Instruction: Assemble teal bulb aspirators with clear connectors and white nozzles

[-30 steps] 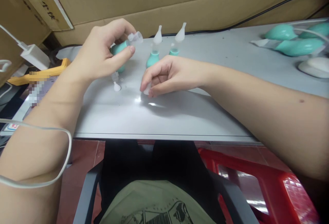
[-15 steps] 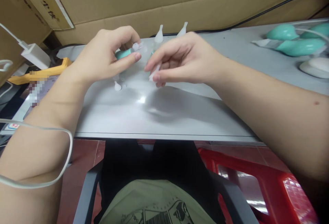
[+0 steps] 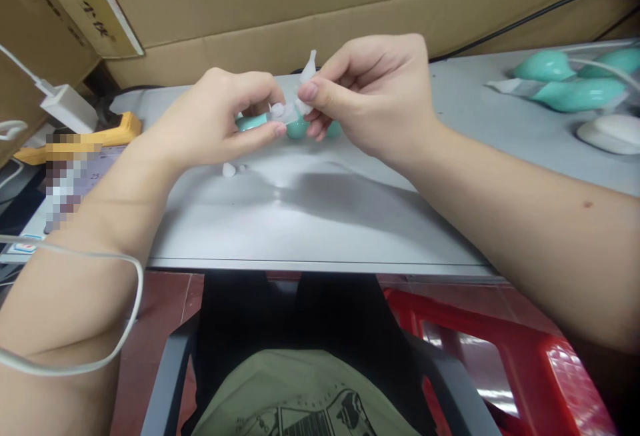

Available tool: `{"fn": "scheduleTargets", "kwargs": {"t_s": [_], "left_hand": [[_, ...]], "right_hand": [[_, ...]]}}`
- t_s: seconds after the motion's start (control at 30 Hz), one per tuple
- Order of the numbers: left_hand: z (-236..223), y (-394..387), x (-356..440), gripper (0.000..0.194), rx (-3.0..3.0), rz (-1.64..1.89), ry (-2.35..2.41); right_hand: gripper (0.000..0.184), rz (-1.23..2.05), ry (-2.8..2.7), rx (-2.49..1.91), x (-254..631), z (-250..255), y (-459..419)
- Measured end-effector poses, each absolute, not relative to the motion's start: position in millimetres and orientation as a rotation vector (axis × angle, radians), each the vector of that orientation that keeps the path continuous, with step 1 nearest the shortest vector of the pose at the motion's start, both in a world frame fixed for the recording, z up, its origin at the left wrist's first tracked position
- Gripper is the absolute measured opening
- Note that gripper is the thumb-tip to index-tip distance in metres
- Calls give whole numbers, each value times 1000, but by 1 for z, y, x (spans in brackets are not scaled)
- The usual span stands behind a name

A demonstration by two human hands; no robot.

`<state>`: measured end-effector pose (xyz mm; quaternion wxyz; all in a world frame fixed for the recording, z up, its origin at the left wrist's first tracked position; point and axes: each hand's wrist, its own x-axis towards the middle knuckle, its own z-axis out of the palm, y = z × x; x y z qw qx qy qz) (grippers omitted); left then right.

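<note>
Above the flat grey tabletop (image 3: 235, 239): hand positions

The left hand (image 3: 215, 117) pinches a glossy teal bulb (image 3: 253, 121) with a clear plastic collar (image 3: 287, 115), the collar pointing right. The right hand (image 3: 377, 95) pinches a small whitish piece (image 3: 302, 107), mostly hidden, at the collar's end; contact cannot be confirmed. Behind both, a second glossy teal bulb (image 3: 297, 130) stands upright with a white tapered tip (image 3: 309, 68).

An olive-green cloth top (image 3: 300, 379), printed in black with blocky shapes and a curved line of lettering too small for me to read, clothes the worker whose head camera I monitor from afar, above plain black trousers (image 3: 233, 316). Left hand (image 3: 220, 119), right hand (image 3: 383, 93) and both smooth forearms are bare, a single small mole (image 3: 589, 205) marking the right forearm.
</note>
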<state>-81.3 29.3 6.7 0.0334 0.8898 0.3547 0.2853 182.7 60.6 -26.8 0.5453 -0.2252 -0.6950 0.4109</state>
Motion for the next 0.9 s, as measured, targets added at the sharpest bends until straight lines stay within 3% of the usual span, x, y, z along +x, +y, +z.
{"fn": "scheduleTargets", "kwargs": {"t_s": [0.67, 0.9], "left_hand": [[9, 30, -90, 42, 2710, 804, 1164], [8, 33, -90, 49, 2686, 774, 1168]], "right_hand": [[24, 798, -1955, -567, 200, -19, 65], [22, 691, -2014, -561, 204, -20, 68]]}}
